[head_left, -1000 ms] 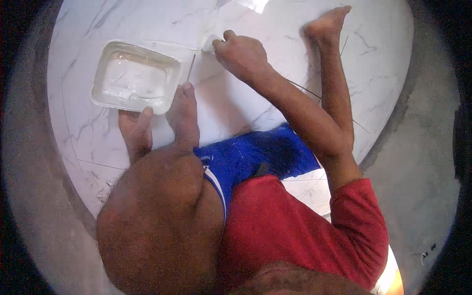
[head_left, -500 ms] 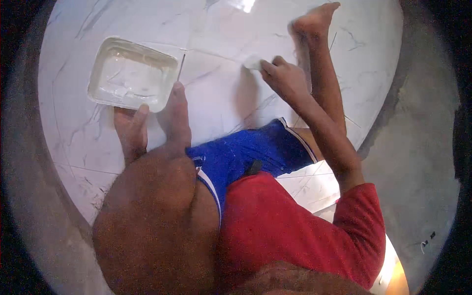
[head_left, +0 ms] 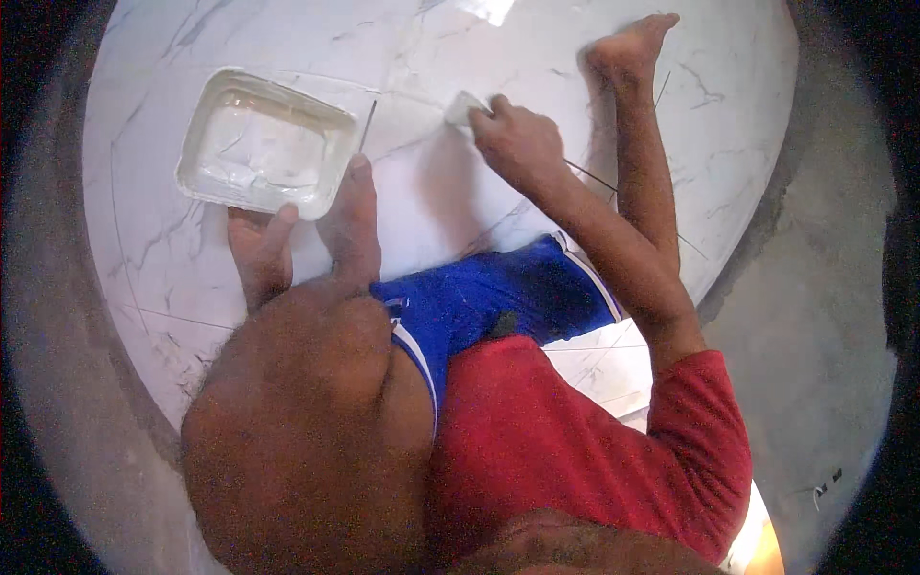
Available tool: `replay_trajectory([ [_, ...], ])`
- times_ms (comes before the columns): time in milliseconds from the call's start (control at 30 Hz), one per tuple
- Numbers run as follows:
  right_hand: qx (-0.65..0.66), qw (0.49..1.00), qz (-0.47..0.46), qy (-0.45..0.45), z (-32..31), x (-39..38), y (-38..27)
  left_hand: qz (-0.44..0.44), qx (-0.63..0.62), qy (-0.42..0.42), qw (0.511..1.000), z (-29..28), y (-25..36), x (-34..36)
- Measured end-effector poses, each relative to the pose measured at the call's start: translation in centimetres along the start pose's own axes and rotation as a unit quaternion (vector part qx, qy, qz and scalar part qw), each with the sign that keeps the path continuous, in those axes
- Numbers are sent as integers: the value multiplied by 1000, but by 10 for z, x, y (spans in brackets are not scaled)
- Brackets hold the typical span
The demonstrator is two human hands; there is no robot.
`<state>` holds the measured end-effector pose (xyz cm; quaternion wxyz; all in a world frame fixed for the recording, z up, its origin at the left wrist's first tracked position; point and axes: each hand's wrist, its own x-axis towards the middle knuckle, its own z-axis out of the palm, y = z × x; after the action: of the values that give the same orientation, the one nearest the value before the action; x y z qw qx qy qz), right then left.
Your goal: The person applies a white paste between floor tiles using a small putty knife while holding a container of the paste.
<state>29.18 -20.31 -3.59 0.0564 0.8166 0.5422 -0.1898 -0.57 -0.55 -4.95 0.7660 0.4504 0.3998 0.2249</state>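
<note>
My left hand [head_left: 259, 251] grips the lower edge of a white rectangular plastic tub [head_left: 199, 146] with its thumb on the rim; white paste coats the inside. My right hand [head_left: 518, 144] is closed on a small white flat piece [head_left: 462, 108], which is against the marbled tile floor [head_left: 431, 57] beside a pale joint line between tiles. The piece is partly hidden by my fingers. A thin dark joint line runs just right of the tub.
My left foot [head_left: 353, 201] lies just right of my left hand, near the tub. My right leg [head_left: 642, 172] stretches along the floor at the right, its foot near the top. Grey rough surfaces [head_left: 805, 326] border the tiles at both sides.
My right hand first moved right and down along the floor with the white piece, then slightly back left and up. My left hand still holds the tub in nearly the same place.
</note>
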Motion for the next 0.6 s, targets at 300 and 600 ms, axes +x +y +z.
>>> replay_trajectory([
  [300, 14, 999, 45, 15, -6, -47, 54, 7, -38, -12, 999, 11, 6, 1],
  [600, -28, 998, -49, 40, -12, 75, -13, 11, -32, -18, 999, -1, -3, 6],
])
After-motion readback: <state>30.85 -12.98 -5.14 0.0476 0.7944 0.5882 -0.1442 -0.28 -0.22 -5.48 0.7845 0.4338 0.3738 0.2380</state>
